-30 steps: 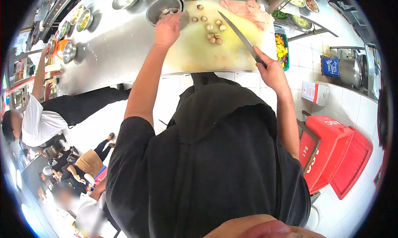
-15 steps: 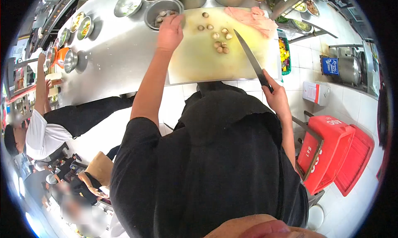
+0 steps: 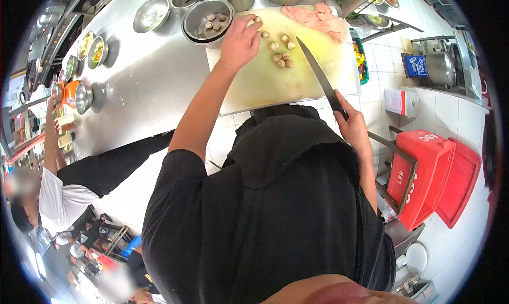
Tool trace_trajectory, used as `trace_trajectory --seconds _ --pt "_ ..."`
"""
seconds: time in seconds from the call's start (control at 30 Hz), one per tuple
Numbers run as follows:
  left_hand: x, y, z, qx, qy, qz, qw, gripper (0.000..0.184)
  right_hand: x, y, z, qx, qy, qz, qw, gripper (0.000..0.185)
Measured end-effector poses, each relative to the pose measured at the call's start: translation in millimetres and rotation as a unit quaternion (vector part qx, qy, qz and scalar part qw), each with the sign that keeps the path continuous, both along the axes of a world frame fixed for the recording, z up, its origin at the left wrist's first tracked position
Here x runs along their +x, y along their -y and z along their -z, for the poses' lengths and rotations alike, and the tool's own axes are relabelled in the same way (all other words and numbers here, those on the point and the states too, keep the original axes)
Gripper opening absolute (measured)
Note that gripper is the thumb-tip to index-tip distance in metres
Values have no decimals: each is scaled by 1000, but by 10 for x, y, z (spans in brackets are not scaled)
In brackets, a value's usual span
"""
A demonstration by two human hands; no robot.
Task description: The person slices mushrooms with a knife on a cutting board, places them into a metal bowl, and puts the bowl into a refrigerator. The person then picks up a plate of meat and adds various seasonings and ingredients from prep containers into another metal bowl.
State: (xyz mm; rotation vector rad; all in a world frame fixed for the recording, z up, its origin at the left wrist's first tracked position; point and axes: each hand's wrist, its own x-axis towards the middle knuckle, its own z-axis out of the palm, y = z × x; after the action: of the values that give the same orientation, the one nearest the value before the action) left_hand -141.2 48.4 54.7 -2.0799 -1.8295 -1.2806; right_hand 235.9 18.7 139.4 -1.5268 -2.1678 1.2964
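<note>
My left hand (image 3: 241,43) is over the upper left of the pale cutting board (image 3: 244,94), fingers apart, with its fingertips beside a small round mushroom (image 3: 258,19). Part of the board under that hand is hidden. Several more mushrooms (image 3: 281,63) lie loosely grouped to its right. A metal bowl (image 3: 229,10) with several mushroom pieces inside stands just left of the hand. My right hand (image 3: 351,125) is closed round the black handle of a long knife (image 3: 316,68). The blade points up and left over the board's right part. Pale pink meat (image 3: 318,20) lies at the board's far right corner.
Metal bowls of food (image 3: 151,15) stand on the steel table (image 3: 138,81). Pots line its far side. A green crate (image 3: 363,73) is right of the board. Red bins (image 3: 424,171) stand at lower right. A co-worker in white (image 3: 66,198) reaches over the table's left end.
My left hand has moved from over the metal bowl to the right, onto the board beside the mushrooms. My right hand still holds the knife. The view has shifted slightly.
</note>
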Motion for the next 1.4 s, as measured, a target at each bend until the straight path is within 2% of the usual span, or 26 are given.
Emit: trace_trajectory --seconds 0.1,0.2,0.3,0.37,0.47,0.57,0.6,0.7,0.73,0.83,0.9,1.0,1.1,1.2,1.27,1.4 --pt "45 -289 238 -57 12 -6 998 35 -27 59 12 14 -17 6 1000 56" --pt "0 -535 506 -134 -41 -93 986 35 -55 95 -9 25 -26 8 999 55" --pt "-54 -666 552 -264 -54 -94 958 33 -51 111 -3 15 -21 15 1000 55" --pt "-168 -834 773 -263 -49 -87 960 30 -44 114 12 24 -22 10 999 55" --pt "-165 -778 823 -227 -15 -83 970 23 23 81 144 83 -33 -11 996 55" --pt "-125 -683 709 -231 10 -83 969 21 47 16 116 15 -15 24 999 56" --pt "-117 -648 696 -243 15 -84 966 21 52 -1 191 45 -54 27 997 56" --pt "-67 -617 793 -186 -6 -84 979 22 58 -104 204 -10 -32 20 999 56" --pt "-64 -637 811 -196 -6 -82 977 23 -3 -159 115 -56 23 20 998 56" --pt "-33 -669 810 -211 -2 -84 974 23 -30 -237 187 -33 -38 -2 999 56" --pt "-6 -608 772 -204 6 -98 974 23 -67 -288 215 -9 -35 -13 999 55" --pt "53 -403 588 -177 58 -114 976 20 -76 -328 169 -6 -41 -13 999 55" --pt "176 83 207 -210 105 -65 970 18 -5 -345 252 50 -66 -48 995 57" --pt "236 549 277 -318 149 18 936 13 -54 -277 169 1 -45 -62 997 56" --pt "276 775 474 -332 162 38 929 11 -154 -209 72 -59 -4 -65 996 55" --pt "297 865 506 -288 156 -1 945 13 -301 -121 240 -26 5 -145 989 57"
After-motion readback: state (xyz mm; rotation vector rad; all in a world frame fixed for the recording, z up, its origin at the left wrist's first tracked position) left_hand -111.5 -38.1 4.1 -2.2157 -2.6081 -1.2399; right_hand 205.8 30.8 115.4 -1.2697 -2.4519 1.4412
